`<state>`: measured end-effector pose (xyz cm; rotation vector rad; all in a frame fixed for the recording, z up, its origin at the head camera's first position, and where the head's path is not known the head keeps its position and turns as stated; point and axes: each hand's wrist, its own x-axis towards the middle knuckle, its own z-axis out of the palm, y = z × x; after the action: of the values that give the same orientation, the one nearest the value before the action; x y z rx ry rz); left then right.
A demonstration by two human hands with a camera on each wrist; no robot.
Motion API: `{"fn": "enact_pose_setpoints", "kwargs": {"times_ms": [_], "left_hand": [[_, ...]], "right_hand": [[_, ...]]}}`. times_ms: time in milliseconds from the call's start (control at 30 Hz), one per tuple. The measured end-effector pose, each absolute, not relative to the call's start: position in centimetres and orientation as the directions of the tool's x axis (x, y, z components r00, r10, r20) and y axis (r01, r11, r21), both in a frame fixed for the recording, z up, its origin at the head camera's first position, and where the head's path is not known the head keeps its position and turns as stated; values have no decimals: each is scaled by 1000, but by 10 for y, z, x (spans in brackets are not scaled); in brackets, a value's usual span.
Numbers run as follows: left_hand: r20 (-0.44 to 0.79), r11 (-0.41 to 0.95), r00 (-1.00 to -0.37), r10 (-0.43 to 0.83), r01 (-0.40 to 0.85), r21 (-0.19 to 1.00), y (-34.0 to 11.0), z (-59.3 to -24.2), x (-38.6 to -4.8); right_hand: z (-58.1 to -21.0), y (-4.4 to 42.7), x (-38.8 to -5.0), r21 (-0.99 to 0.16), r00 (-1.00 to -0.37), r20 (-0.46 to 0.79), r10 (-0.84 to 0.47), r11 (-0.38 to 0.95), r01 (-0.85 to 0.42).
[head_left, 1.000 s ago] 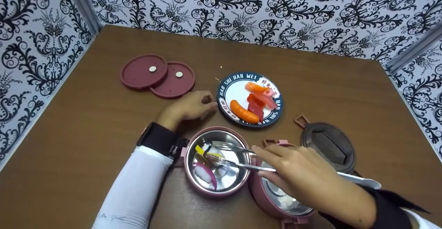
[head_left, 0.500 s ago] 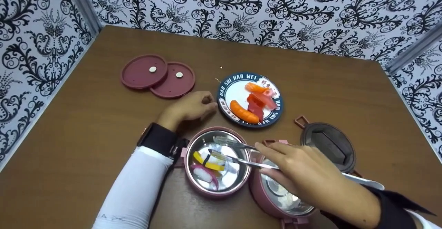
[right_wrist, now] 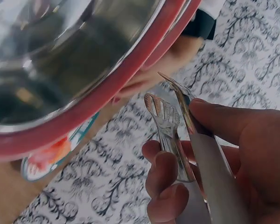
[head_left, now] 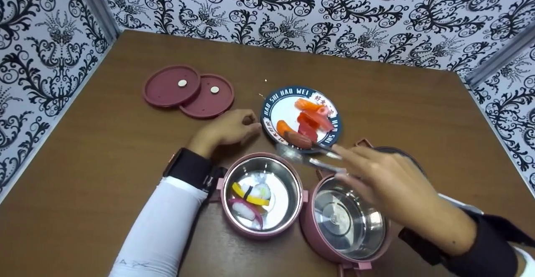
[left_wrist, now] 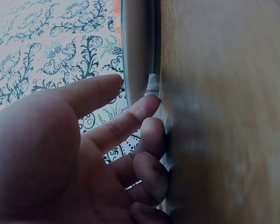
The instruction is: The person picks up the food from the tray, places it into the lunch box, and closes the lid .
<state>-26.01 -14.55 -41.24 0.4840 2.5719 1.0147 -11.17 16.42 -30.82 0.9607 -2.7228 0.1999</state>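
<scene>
My right hand [head_left: 384, 176] grips metal tongs [right_wrist: 210, 168] by their handles. Their blurred, parted tips lie over the near rim of a blue-and-white plate [head_left: 284, 110], one across an orange sushi-like piece [head_left: 283, 125]. Red and pink slices [head_left: 319, 120] share the plate. On the table at the plate's left edge rests my left hand [head_left: 230, 127], its fingers loosely bent and holding nothing. Below stands a pink steel-lined bowl [head_left: 288, 204] containing a yellow-and-white piece with a black band [head_left: 250, 193] and a purple-and-white piece [head_left: 244, 211].
A second, deeper pink steel-lined pot [head_left: 340, 227] stands right of the bowl, under my right hand. Behind that hand, a dark lid [head_left: 411, 160] is mostly hidden. Two overlapping dark-red round lids [head_left: 167, 93] lie at the back left. Patterned walls [head_left: 292, 18] border the wooden table.
My right hand and the tongs have moved from over the bowl up and right to the plate's near edge. The yellow piece came free of the tongs in the bowl. My left hand stayed put.
</scene>
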Motion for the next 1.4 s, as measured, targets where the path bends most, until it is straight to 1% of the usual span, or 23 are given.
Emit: {"fn": "enact_pose_setpoints", "kwargs": {"times_ms": [67,200,433,633,967,1400], "left_hand": [[-173,692,-887,429,199,694,-145,-411,-261],[-170,701,-886,431,211,681,-145,-413,-262],[-162,684,-886,434,208,699,-149,-415,-261],[-172,678,-888,428,189,710,-152,-417,-260],[-188,681,-888,421,172,711,-146,-413,-262],[-176,691,-888,424,192,697,-146,-413,-260]], "right_hand": [[-310,168,-117,-49,-775,266,-574,795,-605],[-316,172,-129,-52,-815,210,-540,826,-561],[-322,168,-149,-54,-840,138,-525,842,-536],[-326,161,-160,-71,-842,85,-533,839,-539],[-327,160,-167,-61,-845,73,-530,843,-534],[-327,155,-173,-43,-846,34,-532,845,-533]]}}
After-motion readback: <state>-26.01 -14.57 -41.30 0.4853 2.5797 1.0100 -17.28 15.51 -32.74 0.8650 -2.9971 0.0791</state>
